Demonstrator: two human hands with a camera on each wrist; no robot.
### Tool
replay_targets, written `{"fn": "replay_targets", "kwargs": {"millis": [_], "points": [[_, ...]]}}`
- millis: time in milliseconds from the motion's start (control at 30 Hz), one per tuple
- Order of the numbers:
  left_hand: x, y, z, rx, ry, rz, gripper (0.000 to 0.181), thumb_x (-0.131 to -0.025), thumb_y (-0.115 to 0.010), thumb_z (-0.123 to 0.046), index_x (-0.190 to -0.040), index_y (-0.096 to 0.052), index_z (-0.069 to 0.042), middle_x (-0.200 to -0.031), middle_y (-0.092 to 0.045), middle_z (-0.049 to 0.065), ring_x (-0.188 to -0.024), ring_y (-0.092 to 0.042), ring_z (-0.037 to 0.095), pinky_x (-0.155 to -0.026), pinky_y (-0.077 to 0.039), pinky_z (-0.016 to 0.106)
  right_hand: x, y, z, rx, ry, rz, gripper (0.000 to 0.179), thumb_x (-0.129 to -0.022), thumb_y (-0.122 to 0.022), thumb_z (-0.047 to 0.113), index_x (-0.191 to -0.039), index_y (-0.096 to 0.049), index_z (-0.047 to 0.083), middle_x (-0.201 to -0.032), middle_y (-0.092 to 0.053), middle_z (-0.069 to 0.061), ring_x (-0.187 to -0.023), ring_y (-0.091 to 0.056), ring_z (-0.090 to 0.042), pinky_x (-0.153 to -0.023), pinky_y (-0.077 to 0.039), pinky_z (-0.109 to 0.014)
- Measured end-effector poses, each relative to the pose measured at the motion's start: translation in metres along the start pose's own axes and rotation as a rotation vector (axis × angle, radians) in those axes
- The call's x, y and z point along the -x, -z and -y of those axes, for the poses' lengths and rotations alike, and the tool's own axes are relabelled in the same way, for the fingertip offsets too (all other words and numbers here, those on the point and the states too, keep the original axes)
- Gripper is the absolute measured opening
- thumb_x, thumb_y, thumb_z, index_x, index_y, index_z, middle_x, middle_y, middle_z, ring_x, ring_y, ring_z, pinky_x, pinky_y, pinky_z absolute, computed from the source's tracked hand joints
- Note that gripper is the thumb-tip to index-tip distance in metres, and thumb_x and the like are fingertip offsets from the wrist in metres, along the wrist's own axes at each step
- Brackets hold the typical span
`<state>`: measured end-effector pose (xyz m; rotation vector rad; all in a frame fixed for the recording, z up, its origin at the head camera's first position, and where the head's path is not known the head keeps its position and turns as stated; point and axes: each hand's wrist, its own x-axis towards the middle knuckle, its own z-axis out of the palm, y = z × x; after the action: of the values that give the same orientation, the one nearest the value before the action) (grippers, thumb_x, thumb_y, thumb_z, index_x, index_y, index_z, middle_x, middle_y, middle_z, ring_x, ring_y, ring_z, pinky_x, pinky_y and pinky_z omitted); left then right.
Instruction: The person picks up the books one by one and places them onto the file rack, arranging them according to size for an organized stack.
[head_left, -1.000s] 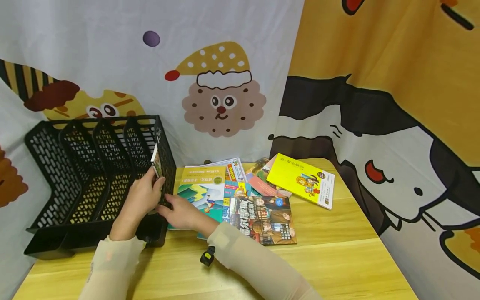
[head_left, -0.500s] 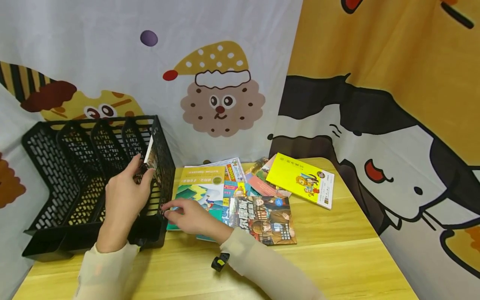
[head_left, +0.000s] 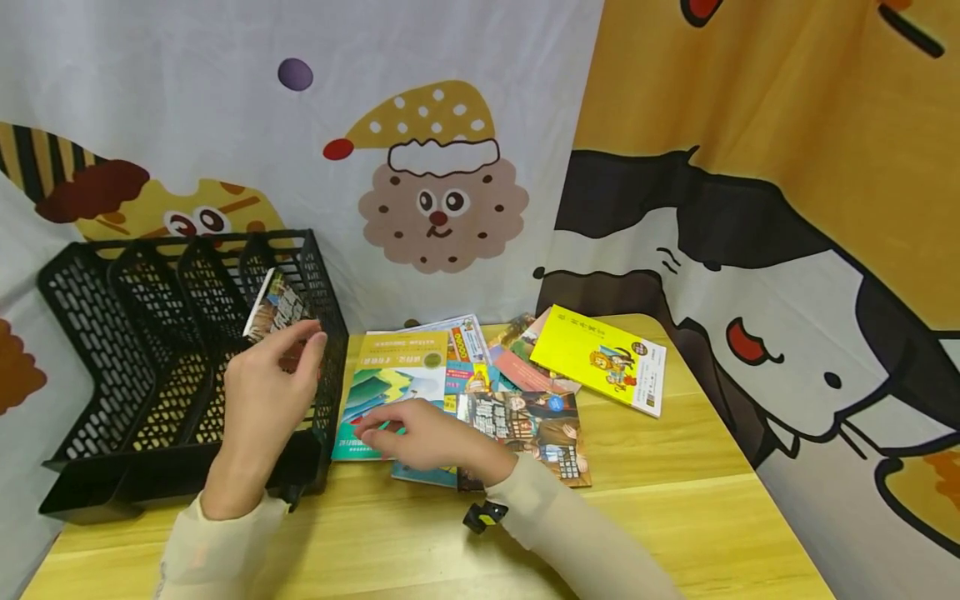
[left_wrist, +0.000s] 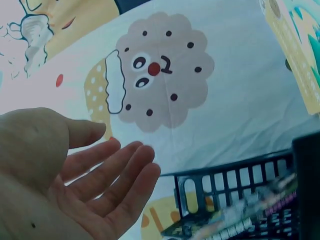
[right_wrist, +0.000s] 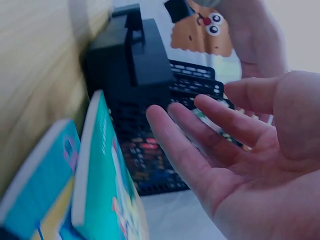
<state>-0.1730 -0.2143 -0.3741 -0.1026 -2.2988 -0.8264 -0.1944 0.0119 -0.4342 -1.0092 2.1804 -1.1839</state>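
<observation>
The book (head_left: 282,310) leans in the rack's (head_left: 183,475) rightmost slot, top tipped toward nine o'clock. It lies at twelve from my nearer left hand (head_left: 272,383), relaxed and unloaded; ten from my right hand (head_left: 420,435), likewise holding nothing.

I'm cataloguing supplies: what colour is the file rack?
The rack is black, clearest in the head view.

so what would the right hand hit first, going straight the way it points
Probably the side of the black perforated plastic rack; the right hand points at it across the green and yellow rectangular book. Depth is unclear, so the hand may brush that book first.
</observation>
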Motion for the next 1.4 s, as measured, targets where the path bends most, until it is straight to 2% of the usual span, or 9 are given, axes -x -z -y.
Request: {"fn": "replay_targets", "kwargs": {"millis": [133, 300, 667, 867, 967, 1100, 1233, 1333, 1400], "points": [[0.003, -0.007, -0.004, 0.009, -0.014, 0.048, 0.025, -0.109, -0.072, -0.025, -0.128, -0.083, -0.013, -0.098, -0.085, 0.01, -0.076, -0.078, 0.025, -0.07, -0.05, 0.015, 0.014, 0.014, -0.001, 0.036, 0.013, 0.001, 0.035, -0.117, -0.056, 0.037, -0.142, -0.075, 0.021, -0.134, -0.079, 0.001, -0.1, -0.072, -0.001, -0.09, -0.057, -0.022], [0.006, -0.015, -0.013, 0.023, -0.017, 0.114, 0.027, -0.11, -0.07, -0.025, -0.132, -0.081, -0.013, -0.106, -0.086, 0.01, -0.082, -0.079, 0.025, -0.073, -0.06, 0.041, 0.028, 0.034, -0.005, 0.107, 0.013, -0.049, 0.034, -0.117, -0.056, 0.037, -0.141, -0.075, 0.022, -0.134, -0.079, 0.001, -0.11, -0.071, -0.006, -0.095, -0.058, -0.025], [0.018, -0.036, -0.027, 0.032, -0.006, 0.277, 0.038, -0.113, -0.065, -0.041, -0.139, -0.079, -0.016, -0.116, -0.085, 0.012, -0.084, -0.08, 0.026, -0.072, -0.063, 0.049, 0.077, 0.08, -0.031, 0.161, -0.175, -0.23, 0.035, -0.116, -0.059, 0.037, -0.144, -0.073, 0.022, -0.136, -0.077, -0.003, -0.113, -0.074, -0.018, -0.09, -0.059, -0.039], [0.026, -0.056, -0.034, 0.049, -0.029, 0.379, 0.038, -0.113, -0.064, -0.039, -0.139, -0.078, -0.015, -0.113, -0.086, 0.009, -0.07, -0.073, 0.015, -0.061, -0.055, 0.037, 0.112, 0.101, -0.052, 0.259, -0.322, -0.374, 0.039, -0.115, -0.062, 0.036, -0.146, -0.072, 0.015, -0.136, -0.077, -0.006, -0.119, -0.074, -0.026, -0.098, -0.062, -0.047], [0.032, -0.067, -0.037, 0.043, -0.026, 0.444, 0.038, -0.113, -0.065, -0.04, -0.139, -0.078, -0.015, -0.111, -0.086, 0.007, -0.059, -0.063, 0.005, -0.058, -0.049, 0.032, 0.134, 0.107, -0.064, 0.307, -0.397, -0.414, 0.043, -0.115, -0.061, 0.037, -0.149, -0.07, 0.012, -0.131, -0.079, -0.008, -0.113, -0.076, -0.027, -0.09, -0.063, -0.047], [0.04, -0.08, -0.043, 0.03, -0.018, 0.509, 0.034, -0.112, -0.068, -0.039, -0.132, -0.082, -0.015, -0.106, -0.086, 0.004, -0.062, -0.064, 0.004, -0.063, -0.054, 0.033, 0.159, 0.113, -0.078, 0.367, -0.479, -0.45, 0.045, -0.115, -0.061, 0.038, -0.148, -0.07, 0.009, -0.129, -0.08, -0.01, -0.107, -0.076, -0.026, -0.082, -0.061, -0.044], [0.052, -0.093, -0.047, 0.017, -0.013, 0.631, 0.03, -0.111, -0.068, -0.037, -0.122, -0.084, -0.014, -0.092, -0.081, -0.001, -0.068, -0.064, 0.006, -0.067, -0.054, 0.034, 0.175, 0.115, -0.095, 0.408, -0.554, -0.454, 0.049, -0.114, -0.062, 0.039, -0.148, -0.069, 0.005, -0.132, -0.078, -0.014, -0.105, -0.076, -0.026, -0.08, -0.06, -0.042], [0.061, -0.101, -0.05, 0.009, -0.023, 0.738, 0.033, -0.113, -0.066, -0.036, -0.093, -0.083, -0.015, -0.068, -0.062, -0.005, -0.056, -0.048, 0.008, -0.061, -0.044, 0.031, 0.183, 0.113, -0.106, 0.386, -0.608, -0.417, 0.057, -0.113, -0.061, 0.042, -0.155, -0.061, 0.003, -0.132, -0.077, -0.016, -0.108, -0.074, -0.028, -0.083, -0.059, -0.043], [0.067, -0.104, -0.051, 0.008, -0.032, 0.788, 0.046, -0.113, -0.065, -0.037, -0.072, -0.071, -0.018, -0.057, -0.045, -0.006, -0.049, -0.037, 0.01, -0.056, -0.036, 0.029, 0.187, 0.111, -0.112, 0.361, -0.628, -0.391, 0.063, -0.113, -0.061, 0.044, -0.16, -0.056, 0.002, -0.135, -0.075, -0.018, -0.114, -0.073, -0.031, -0.089, -0.06, -0.047]]}}
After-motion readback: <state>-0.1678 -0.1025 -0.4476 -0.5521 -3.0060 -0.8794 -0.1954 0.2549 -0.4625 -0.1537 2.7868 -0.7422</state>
